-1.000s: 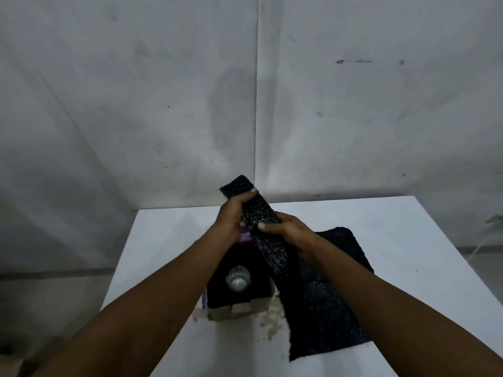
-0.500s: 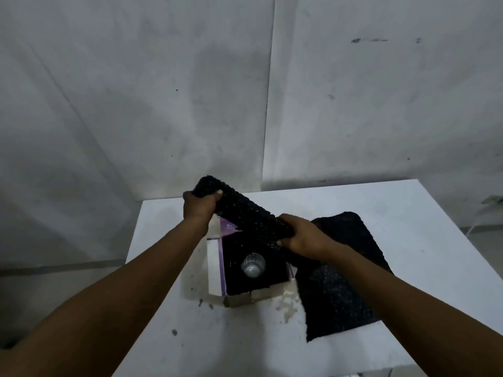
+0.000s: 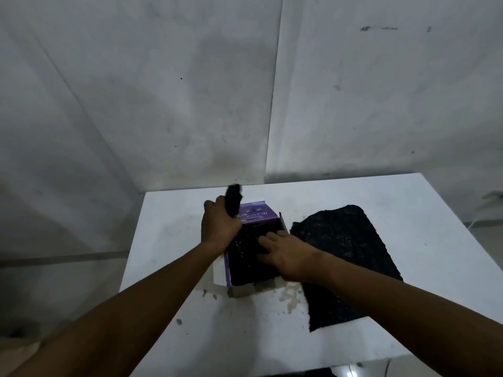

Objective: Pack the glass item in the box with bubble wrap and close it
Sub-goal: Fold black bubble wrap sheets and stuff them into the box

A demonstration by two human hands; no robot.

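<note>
Bubble wrap strip (image 3: 246,250) over one box (image 3: 258,216), left hand (image 3: 219,227) gripping it, right hand (image 3: 283,253) seemingly pressing flat, second sheet (image 3: 345,257) beside.

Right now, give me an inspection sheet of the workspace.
Surface: white table, stained near the front of the box.
Job's things: purple box open, black bubble wrap strip covering its inside; glass item hidden.
Clutter: spare black bubble wrap sheet lying right of the box.
Grippers: left hand grips the strip's upper end; right hand presses the strip into the box.
Cables: nothing seen.
Surroundings: grey walls.
</note>
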